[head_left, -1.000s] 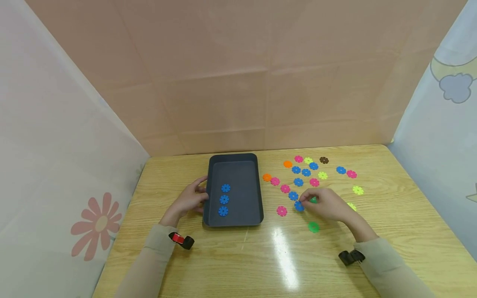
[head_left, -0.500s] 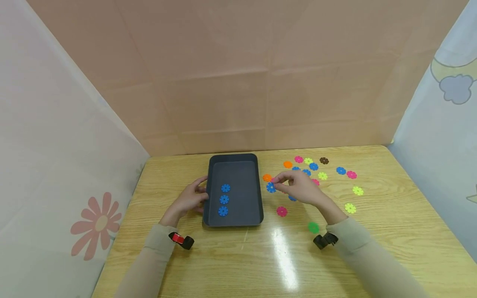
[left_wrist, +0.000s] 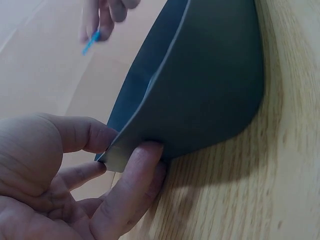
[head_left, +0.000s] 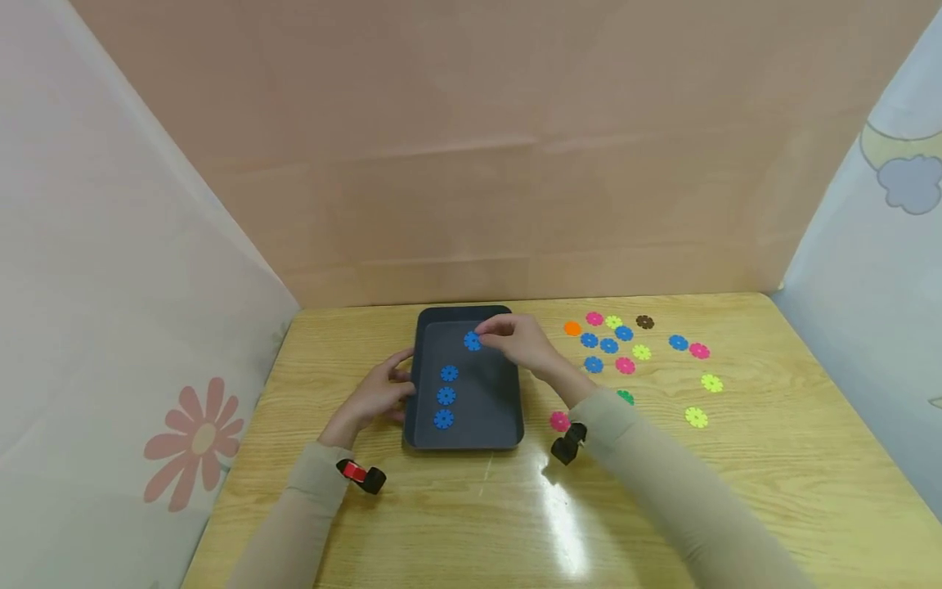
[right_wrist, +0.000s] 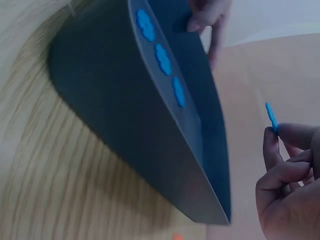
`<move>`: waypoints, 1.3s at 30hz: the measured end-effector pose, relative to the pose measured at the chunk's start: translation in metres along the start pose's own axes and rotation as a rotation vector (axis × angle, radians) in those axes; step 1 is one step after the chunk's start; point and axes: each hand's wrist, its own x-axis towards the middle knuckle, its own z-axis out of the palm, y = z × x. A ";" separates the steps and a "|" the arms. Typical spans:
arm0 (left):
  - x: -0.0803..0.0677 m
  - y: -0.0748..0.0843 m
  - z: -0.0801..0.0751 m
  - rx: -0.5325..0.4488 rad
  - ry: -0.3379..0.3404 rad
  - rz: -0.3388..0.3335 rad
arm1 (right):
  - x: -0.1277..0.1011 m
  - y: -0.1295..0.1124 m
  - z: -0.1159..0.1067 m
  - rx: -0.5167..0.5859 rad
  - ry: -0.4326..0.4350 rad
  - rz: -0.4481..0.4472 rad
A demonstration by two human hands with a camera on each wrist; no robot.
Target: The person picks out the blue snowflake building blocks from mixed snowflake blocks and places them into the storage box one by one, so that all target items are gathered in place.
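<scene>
My right hand (head_left: 524, 342) pinches a blue notched plastic disc (head_left: 472, 340) between thumb and fingertips, above the upper part of the dark grey tray (head_left: 486, 413). In the right wrist view that disc (right_wrist: 271, 117) is held on edge, clear of the tray's rim. Three more blue discs (head_left: 446, 396) lie in a column on the left side of the tray floor. My left hand (head_left: 377, 394) grips the tray's left wall; in the left wrist view its digits (left_wrist: 135, 180) lie on both sides of the rim.
Right of the tray, several loose discs are scattered on the wooden table (head_left: 456, 515): blue (head_left: 608, 346), pink (head_left: 625, 366), yellow (head_left: 696, 418), orange (head_left: 572, 328), green (head_left: 625, 397) and brown (head_left: 644, 322). My right forearm hides part of that area. A cloth backdrop (head_left: 441, 204) stands behind.
My right hand has picked up a blue disc from the scattered ones and carried it left, over the tray. My left hand has stayed at the tray's left wall.
</scene>
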 end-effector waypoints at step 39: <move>-0.001 -0.001 0.002 -0.010 0.015 0.002 | 0.026 0.012 0.042 -0.312 -0.005 -0.068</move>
